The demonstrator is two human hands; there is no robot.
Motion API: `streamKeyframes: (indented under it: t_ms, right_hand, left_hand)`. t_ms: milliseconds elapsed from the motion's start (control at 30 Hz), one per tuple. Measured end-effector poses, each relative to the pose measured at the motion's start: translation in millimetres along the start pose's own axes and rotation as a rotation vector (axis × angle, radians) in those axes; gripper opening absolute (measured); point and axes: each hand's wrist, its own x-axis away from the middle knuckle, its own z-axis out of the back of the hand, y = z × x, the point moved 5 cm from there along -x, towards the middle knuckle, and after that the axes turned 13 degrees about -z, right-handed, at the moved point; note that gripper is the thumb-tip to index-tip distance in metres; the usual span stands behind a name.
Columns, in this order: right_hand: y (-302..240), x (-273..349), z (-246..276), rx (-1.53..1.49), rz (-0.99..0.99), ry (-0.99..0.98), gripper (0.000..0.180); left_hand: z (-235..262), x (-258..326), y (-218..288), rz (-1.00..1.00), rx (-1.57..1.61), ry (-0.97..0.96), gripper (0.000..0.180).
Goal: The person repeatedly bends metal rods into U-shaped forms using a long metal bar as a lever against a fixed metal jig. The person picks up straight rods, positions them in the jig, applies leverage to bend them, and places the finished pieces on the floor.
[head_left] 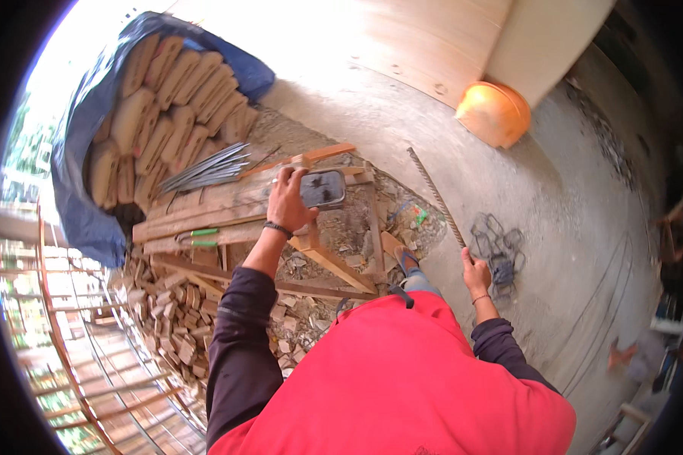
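Note:
My left hand [287, 202] is at the end of the wooden bench [220, 212], its fingers and thumb closed on the near side of a small rectangular container [322, 187]. The container has a grey rim and something dark inside that I cannot make out. My right hand [475, 276] is wrapped round the lower end of a ribbed steel bar [436, 193], which slants up and leftward over the concrete floor. On the bench lie a bundle of thin grey metal rods [209, 168] and a green-handled hand tool [199, 237], perhaps pliers.
Stacked brown sacks [178, 98] under a blue tarp [83, 167] stand at the far left. Broken bricks [178, 322] lie beneath the bench. An orange bucket [495, 114] leans by a wooden panel [425, 38]. Dark tangled cord [501, 254] lies right of my hand. Another person's limb shows at right.

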Motion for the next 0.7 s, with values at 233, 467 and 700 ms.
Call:
streamKeyframes:
  t_ms: [233,467,700]
  right_hand:
    - [126.3,12.3,-35.4,0.182,-0.425,-0.12,0.079]
    - [209.7,43.5,-82.0,0.177,-0.648,-0.317,0.086]
    - [249.0,20.3,-116.5,0.153,-0.764,-0.544,0.074]
  left_hand:
    - [-69.1,-53.3,128.6,-0.177,0.196,-0.005,0.08]
    - [-172.5,-84.1,276.2,-0.406,0.233,-0.219,0.09]
    - [-252.5,-1.4,150.8,-0.311,0.515,-0.801,0.064]
